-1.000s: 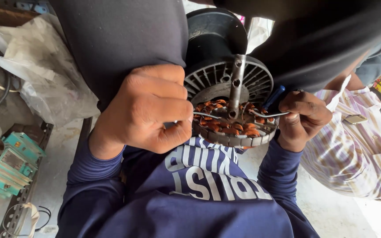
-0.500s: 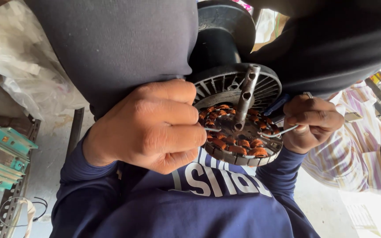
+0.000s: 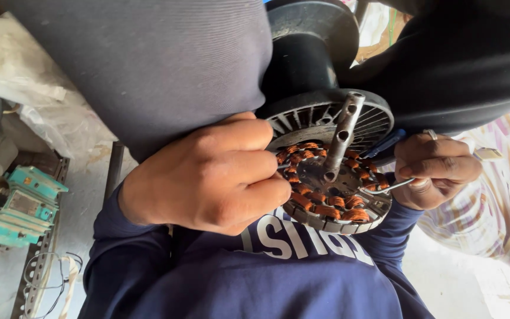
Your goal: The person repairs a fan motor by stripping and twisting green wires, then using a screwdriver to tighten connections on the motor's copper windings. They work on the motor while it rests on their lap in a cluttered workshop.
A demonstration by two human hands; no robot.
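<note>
A ceiling-fan motor (image 3: 332,127) rests between my dark-trousered knees, its ring of copper windings (image 3: 326,207) and steel shaft (image 3: 343,133) facing me. My left hand (image 3: 208,177) is closed at the left rim of the windings, pinching a thin metal rod whose tip (image 3: 281,167) pokes out at the coils. My right hand (image 3: 435,171), a ring on one finger, grips another thin metal rod (image 3: 385,188) at the right rim, along with a blue-handled tool (image 3: 385,143). Both hands touch the stator's edge.
A teal motor housing (image 3: 16,212) and a perforated metal angle bar (image 3: 36,272) with loose wires lie on the floor at left. Crumpled plastic sheeting (image 3: 25,77) is behind them. A striped garment (image 3: 497,201), perhaps on another person, is at the right.
The motor and both hands now fill more of the view and sit lower in it. My left hand has slid closer along the stator's left rim; my right hand keeps its grip.
</note>
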